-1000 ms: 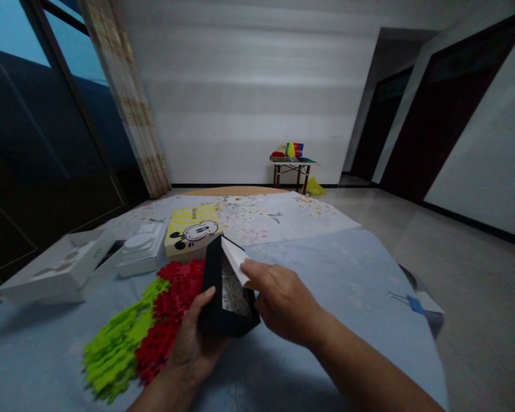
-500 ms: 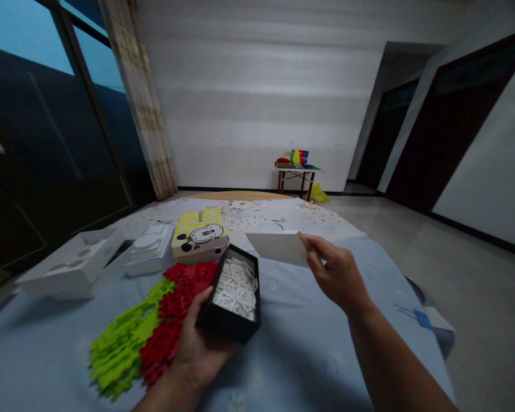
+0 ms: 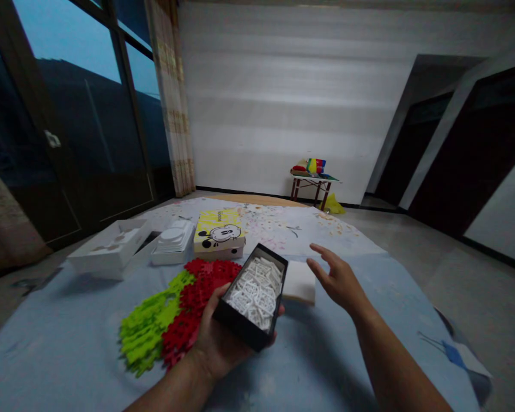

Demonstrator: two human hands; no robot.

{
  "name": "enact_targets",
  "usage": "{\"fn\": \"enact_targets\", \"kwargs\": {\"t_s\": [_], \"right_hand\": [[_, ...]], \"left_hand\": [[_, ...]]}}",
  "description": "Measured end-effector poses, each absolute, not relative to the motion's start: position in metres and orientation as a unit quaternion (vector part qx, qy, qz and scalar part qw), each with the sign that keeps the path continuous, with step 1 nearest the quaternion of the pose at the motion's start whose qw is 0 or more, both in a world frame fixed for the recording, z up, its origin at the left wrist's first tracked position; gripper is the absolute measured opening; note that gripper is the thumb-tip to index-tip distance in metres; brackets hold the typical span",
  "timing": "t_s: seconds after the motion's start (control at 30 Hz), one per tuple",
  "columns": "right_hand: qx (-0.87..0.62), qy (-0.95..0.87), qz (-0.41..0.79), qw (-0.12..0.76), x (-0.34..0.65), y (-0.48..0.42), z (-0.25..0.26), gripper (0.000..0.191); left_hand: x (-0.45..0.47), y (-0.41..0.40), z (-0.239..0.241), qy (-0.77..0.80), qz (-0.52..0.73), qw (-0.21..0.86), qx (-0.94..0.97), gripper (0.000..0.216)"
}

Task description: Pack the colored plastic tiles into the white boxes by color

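My left hand (image 3: 223, 337) is wrapped round a black open box (image 3: 242, 325), held tilted above the table. Inside it lies a heap of small white openwork pieces (image 3: 257, 289). Just to the right, my right hand (image 3: 335, 280) is open and empty, fingers stretched out and apart. Beside it, on the table and partly behind the black box, lies a white box lid (image 3: 302, 281). Red interlocking pieces (image 3: 197, 292) rest left of the black box, against lime green pieces (image 3: 154, 320).
A yellow cartoon-printed box (image 3: 218, 234) stands behind the red pieces. Farther left are a small white box with stacked white pieces (image 3: 171, 243) and a larger white open box (image 3: 107, 252). The blue tablecloth (image 3: 352, 366) covers the table. A small side table (image 3: 313, 177) stands by the wall.
My right hand has let go of the white lid, which now lies on the table. My left hand still holds the black box. The view has swung left.
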State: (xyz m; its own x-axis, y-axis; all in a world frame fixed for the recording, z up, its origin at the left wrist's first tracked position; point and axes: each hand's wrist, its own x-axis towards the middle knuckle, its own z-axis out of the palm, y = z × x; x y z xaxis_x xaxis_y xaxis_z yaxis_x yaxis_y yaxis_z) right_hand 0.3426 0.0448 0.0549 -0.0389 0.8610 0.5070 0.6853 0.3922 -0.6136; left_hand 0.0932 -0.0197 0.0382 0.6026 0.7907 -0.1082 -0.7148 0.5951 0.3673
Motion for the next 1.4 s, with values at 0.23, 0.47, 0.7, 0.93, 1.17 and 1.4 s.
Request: {"fn": "enact_targets", "kwargs": {"t_s": [0.23,0.47,0.7,0.93,1.17,1.4], "right_hand": [[-0.427,-0.566,0.555,0.436,0.305,0.038,0.043,0.048],[-0.372,-0.395,0.669,0.509,0.31,0.047,0.031,0.018],[-0.365,-0.325,0.634,0.6,0.33,0.057,0.039,0.012],[-0.366,-0.324,0.647,0.585,0.322,0.057,0.036,0.023],[-0.378,-0.345,0.64,0.572,0.3,0.051,0.042,0.032],[-0.347,-0.445,0.609,0.557,0.26,0.049,0.058,0.035]], "left_hand": [[0.096,-0.029,0.051,0.12,0.392,0.884,0.225,0.068],[0.067,0.007,0.045,0.476,0.494,0.446,0.575,0.044],[0.011,0.037,0.019,0.615,0.435,0.254,0.607,0.053],[0.032,0.042,-0.007,0.652,0.264,0.19,0.685,0.08],[-0.009,0.044,0.0,0.68,0.129,0.104,0.714,0.083],[-0.06,0.043,0.002,0.733,0.097,0.037,0.672,0.076]]}}
